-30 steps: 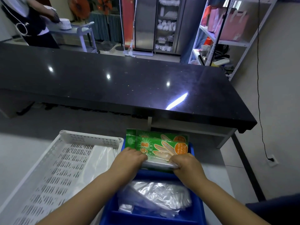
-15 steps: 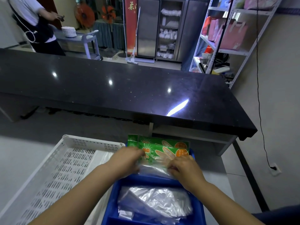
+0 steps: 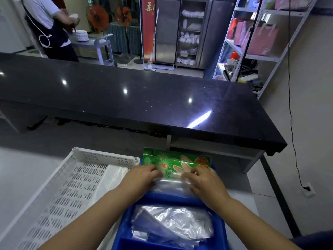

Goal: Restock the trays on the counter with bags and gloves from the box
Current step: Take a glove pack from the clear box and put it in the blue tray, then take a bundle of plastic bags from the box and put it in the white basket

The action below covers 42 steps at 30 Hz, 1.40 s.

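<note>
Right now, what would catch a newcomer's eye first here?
The bright green glove packets stand out at the far end of the blue tray, with the left hand and right hand on their near edge. Crumpled clear bags lie in the tray's near compartment, a white perforated tray sits to its left, and a glossy black counter spans beyond.

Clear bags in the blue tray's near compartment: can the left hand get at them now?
Probably yes: the clear bags lie uncovered just short of the left hand, which touches the green glove packs.
</note>
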### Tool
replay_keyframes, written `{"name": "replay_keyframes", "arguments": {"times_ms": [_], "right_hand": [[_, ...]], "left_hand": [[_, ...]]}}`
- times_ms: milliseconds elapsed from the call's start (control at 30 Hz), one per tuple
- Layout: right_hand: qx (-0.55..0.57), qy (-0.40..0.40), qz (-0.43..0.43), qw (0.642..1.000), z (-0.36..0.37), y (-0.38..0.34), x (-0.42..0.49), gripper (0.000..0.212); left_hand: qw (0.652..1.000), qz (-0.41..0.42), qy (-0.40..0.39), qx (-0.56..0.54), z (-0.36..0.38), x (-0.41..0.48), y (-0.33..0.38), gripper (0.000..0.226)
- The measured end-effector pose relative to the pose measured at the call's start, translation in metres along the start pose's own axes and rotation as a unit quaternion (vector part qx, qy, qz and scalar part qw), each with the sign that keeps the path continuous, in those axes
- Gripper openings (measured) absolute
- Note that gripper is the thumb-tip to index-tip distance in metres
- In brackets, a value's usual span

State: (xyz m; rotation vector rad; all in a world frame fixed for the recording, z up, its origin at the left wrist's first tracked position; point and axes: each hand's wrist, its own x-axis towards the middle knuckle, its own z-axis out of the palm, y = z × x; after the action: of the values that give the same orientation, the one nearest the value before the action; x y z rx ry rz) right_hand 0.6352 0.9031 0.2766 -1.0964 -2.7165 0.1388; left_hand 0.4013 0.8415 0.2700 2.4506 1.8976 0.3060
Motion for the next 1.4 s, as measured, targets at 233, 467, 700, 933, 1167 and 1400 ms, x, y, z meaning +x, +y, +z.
{"name": "replay_keyframes", "arguments": {"times_ms": [233,467,700,933,1167,1400], "right_hand": [[0.022,-0.031,-0.019,0.999,0.010,0.007,-0.004,0.033],[-0.004,0.098,-0.070,0.993,0.003,0.004,0.011,0.033],[0.056,0.066,-0.172,0.981,0.002,-0.063,0.050,0.011],[0.024,-0.006,-0.301,0.953,0.013,-0.182,0.064,0.019],[-0.024,-0.021,-0.428,0.903,0.030,-0.325,0.046,0.013],[-0.050,-0.056,-0.516,0.853,0.063,-0.494,0.004,0.025]], "left_hand": [[0.997,-0.029,-0.048,-0.055,0.019,0.005,0.003,0.029],[0.993,-0.088,0.057,-0.048,0.002,-0.008,0.009,0.030],[0.955,-0.269,0.117,-0.047,-0.029,-0.084,0.007,0.021],[0.892,-0.439,0.094,-0.048,-0.056,-0.206,-0.006,0.022],[0.821,-0.557,0.124,-0.018,-0.080,-0.380,-0.009,0.020],[0.716,-0.675,0.167,-0.061,-0.089,-0.572,-0.015,0.015]]}}
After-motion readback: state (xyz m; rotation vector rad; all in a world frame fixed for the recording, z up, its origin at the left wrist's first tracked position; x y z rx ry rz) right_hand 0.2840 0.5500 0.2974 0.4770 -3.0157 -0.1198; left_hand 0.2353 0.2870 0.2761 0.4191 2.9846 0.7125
